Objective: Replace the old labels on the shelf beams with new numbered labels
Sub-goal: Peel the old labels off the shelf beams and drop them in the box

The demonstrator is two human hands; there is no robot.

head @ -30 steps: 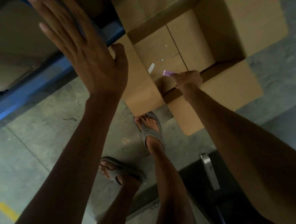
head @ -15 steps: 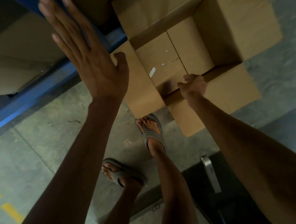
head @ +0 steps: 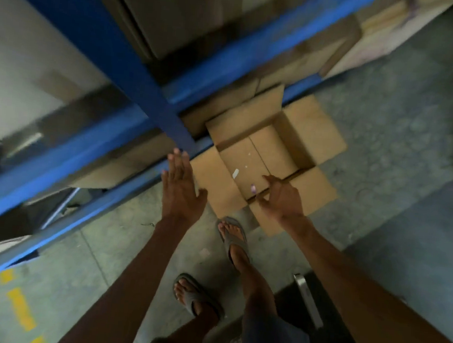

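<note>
Left hand (head: pixel 180 189): released, fingers straight and together, held flat with its tips at the lower end of the blue upright (head: pixel 120 58); blur hides any contact.
Right hand (head: pixel 283 197): released, fingers loosely spread over the cardboard box (head: pixel 315 133).
Purple scrap (head: pixel 253 187): just beside the right fingertips, inside the box.
White scrap (head: pixel 235 173): on the box bottom.
Shelf beam (head: pixel 54 164): blue, beside the box.

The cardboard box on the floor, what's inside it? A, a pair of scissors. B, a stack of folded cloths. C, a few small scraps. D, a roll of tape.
C: the cardboard box stands open, and on its bottom lie only a white scrap and some tiny bits, with a small purple piece just off the fingers of the right hand.
</note>
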